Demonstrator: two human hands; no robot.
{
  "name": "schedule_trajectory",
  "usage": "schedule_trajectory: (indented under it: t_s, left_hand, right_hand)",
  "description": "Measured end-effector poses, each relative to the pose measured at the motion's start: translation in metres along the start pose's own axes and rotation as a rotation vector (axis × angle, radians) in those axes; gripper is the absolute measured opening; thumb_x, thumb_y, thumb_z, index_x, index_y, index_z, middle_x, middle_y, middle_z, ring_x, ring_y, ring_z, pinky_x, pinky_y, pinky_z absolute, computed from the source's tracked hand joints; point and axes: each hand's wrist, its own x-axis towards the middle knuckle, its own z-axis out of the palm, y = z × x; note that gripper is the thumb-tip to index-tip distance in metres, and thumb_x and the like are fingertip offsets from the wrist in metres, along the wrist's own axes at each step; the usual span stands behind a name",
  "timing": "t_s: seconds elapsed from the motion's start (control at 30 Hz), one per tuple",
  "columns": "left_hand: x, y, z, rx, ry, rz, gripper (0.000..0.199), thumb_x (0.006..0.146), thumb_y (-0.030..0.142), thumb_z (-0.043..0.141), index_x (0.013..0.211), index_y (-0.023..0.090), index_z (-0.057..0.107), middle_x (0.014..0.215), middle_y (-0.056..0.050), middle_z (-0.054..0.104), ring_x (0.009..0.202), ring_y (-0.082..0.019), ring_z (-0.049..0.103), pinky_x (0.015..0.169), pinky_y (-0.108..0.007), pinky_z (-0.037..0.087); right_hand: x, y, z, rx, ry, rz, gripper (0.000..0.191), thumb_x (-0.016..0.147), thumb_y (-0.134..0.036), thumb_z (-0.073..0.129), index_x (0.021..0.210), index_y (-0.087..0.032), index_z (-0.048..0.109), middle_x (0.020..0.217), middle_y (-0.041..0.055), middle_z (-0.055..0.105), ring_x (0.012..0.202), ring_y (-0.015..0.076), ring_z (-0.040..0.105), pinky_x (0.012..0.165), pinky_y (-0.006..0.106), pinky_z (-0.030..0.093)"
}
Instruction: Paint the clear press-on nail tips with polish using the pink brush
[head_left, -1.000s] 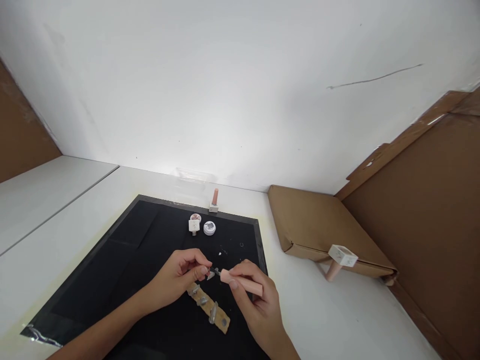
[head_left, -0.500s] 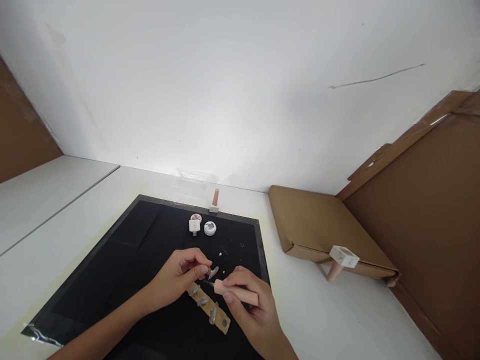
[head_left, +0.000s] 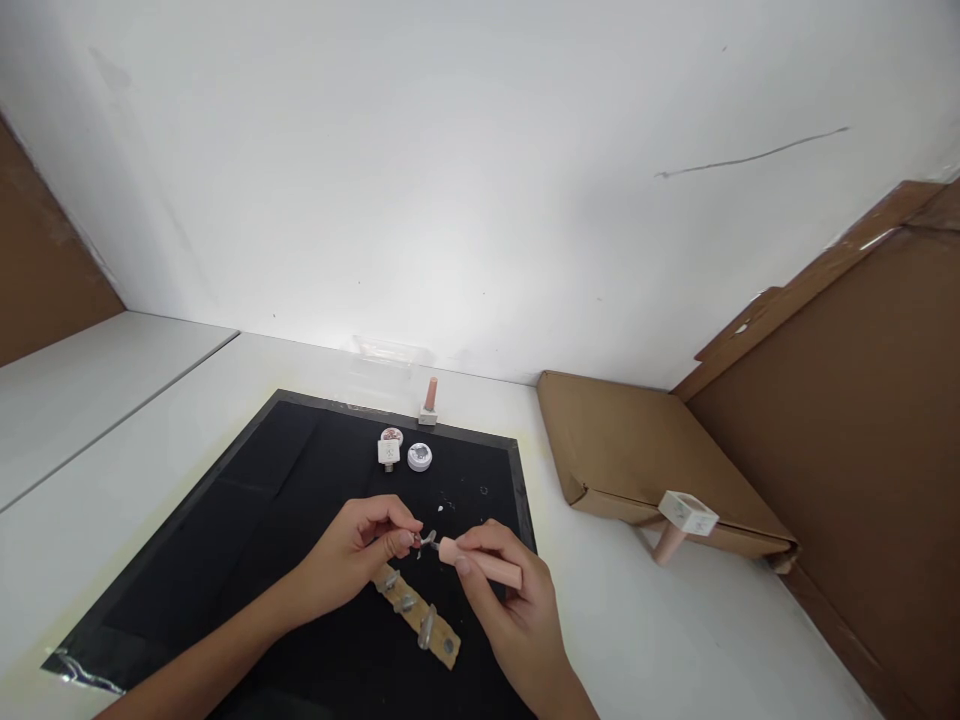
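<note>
Between thumb and fingers, my left hand [head_left: 367, 545] pinches a small clear nail tip [head_left: 427, 539]. My right hand [head_left: 514, 600] grips a pink brush cap [head_left: 484, 565], whose brush end meets the nail tip. Below my left hand, a tan strip [head_left: 436, 638] carries several small clear and silvery pieces on the black mat [head_left: 300, 500]. Farther back on the mat are a white square bottle [head_left: 388, 453] without its cap, a round white jar [head_left: 420, 457] with silvery contents and another round jar [head_left: 392, 435] partly behind the bottle.
A bottle with a pink cap [head_left: 430, 394] stands at the mat's back edge, near a clear plastic tray [head_left: 386, 350]. On the right lies a flat cardboard box [head_left: 637, 440], with another white bottle with a pink cap [head_left: 688, 513] by its front edge. Cardboard [head_left: 862, 400] borders the right side.
My right hand has moved slightly up and right with the brush cap, and the brush end now touches the nail tip. My left hand has barely moved.
</note>
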Motion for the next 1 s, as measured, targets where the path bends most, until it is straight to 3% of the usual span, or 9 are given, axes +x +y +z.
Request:
schedule_trajectory:
  t_s: [1.0]
  left_hand:
    - [-0.0023, 0.0010, -0.0015, -0.037, -0.054, 0.047, 0.012, 0.083, 0.025, 0.064, 0.078, 0.015, 0.069, 0.072, -0.002, 0.063, 0.064, -0.012, 0.058, 0.060, -0.022, 0.045]
  right_hand:
    - [0.0003, 0.0034, 0.0016, -0.026, 0.080, 0.009, 0.011, 0.083, -0.014, 0.058, 0.080, -0.024, 0.061, 0.066, -0.0047, 0.060, 0.056, 0.0083, 0.057, 0.053, 0.015, 0.045]
